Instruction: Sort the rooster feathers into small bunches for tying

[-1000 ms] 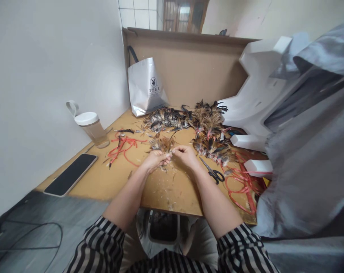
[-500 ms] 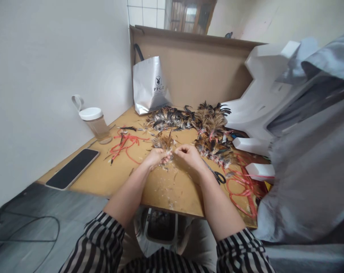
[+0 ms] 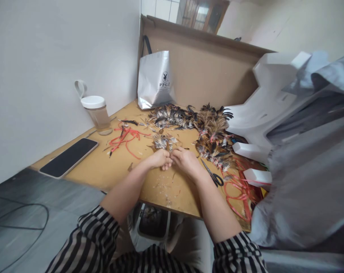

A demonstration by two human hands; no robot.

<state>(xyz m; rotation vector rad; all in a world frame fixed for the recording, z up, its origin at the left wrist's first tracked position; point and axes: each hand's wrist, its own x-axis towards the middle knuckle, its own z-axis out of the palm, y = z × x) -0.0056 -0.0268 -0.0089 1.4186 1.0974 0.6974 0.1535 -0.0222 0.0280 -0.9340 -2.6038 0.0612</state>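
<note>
Over the middle of the table, my left hand (image 3: 161, 158) and my right hand (image 3: 185, 160) meet fingertip to fingertip. A small tuft of brown and grey feathers (image 3: 163, 141) shows just beyond the fingers. My left hand is closed and seems to grip the lower end of this tuft, though the grip itself is hidden. My right hand is closed too, thumb and forefinger pinched against the left fingers; what lies in the pinch is too small to make out. Black-handled scissors (image 3: 216, 178) lie beside my right forearm, blades toward the back.
Feather bunches (image 3: 213, 123) line the back and right of the table (image 3: 109, 172). Red plastic strips (image 3: 124, 138) lie left, and more red cord (image 3: 237, 193) right. A lidded cup (image 3: 98, 115), phone (image 3: 69, 157), silver bag (image 3: 153, 81) and white foam (image 3: 257, 102) surround the work area.
My right hand has moved left and in, closing the small gap to my left hand. The tuft's greyer, fluffy side now shows. The view has shifted slightly.
</note>
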